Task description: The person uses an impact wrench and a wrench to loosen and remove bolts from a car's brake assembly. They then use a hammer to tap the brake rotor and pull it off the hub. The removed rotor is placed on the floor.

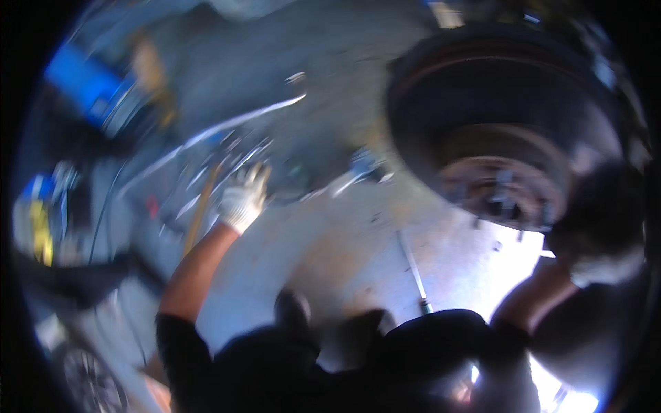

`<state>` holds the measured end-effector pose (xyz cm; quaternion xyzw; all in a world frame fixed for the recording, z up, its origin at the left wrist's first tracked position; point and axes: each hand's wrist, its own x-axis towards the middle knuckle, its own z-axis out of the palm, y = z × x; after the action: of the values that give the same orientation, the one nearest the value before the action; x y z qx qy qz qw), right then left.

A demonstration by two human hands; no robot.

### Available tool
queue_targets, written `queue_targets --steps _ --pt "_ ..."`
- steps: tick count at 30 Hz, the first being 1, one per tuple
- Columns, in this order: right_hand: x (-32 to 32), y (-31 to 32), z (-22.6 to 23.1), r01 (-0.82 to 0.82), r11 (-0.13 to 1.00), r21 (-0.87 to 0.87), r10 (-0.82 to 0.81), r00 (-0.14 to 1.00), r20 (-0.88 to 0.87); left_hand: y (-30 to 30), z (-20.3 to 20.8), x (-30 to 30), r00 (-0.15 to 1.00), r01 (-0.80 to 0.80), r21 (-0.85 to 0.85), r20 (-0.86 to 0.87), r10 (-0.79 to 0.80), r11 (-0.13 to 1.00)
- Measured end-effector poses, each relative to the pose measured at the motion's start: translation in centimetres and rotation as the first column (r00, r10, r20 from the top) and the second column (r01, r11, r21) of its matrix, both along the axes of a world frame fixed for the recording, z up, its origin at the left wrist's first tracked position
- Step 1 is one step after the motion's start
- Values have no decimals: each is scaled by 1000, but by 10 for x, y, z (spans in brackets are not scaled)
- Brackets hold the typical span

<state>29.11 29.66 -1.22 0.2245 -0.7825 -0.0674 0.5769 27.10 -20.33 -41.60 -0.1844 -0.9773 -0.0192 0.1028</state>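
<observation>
My left hand (244,197), in a white knitted glove, reaches out over a spread of metal hand tools (237,160) on the floor. Its fingers look stretched and apart, with nothing visible in them, though motion blurs the picture. Beside that wrist lies a long wooden-coloured handle (204,210). At the right, my gloved right hand (609,267) is next to the lower side of a big dark brake drum (441,103). Shadow and blur hide its fingers. A rusty hub (475,172) with studs sits in the drum's middle.
A long bent metal bar (227,124) lies beyond the tools. A blue-headed tool (361,164) is on the floor near the drum, and a thin rod (413,265) lies closer to me. Blue equipment (86,82) stands far left. A wheel (89,378) shows lower left.
</observation>
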Motion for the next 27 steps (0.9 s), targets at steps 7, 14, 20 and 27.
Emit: queue_targets --steps 7,14,20,27 --pt "6 35 -40 -81 570 -817 234 970 67 64 -38 -121 815 479 -334 513 -269 811" --pt "36 47 -62 414 750 -515 -157 869 470 -16 112 -106 960 193 -25 210 -183 981" --pt "48 25 -85 257 461 -850 169 914 368 -66 314 -29 981 -182 409 21 190 894" --pt "51 25 -105 313 345 -885 325 844 426 -50 426 21 853 -323 500 -214 476 803"
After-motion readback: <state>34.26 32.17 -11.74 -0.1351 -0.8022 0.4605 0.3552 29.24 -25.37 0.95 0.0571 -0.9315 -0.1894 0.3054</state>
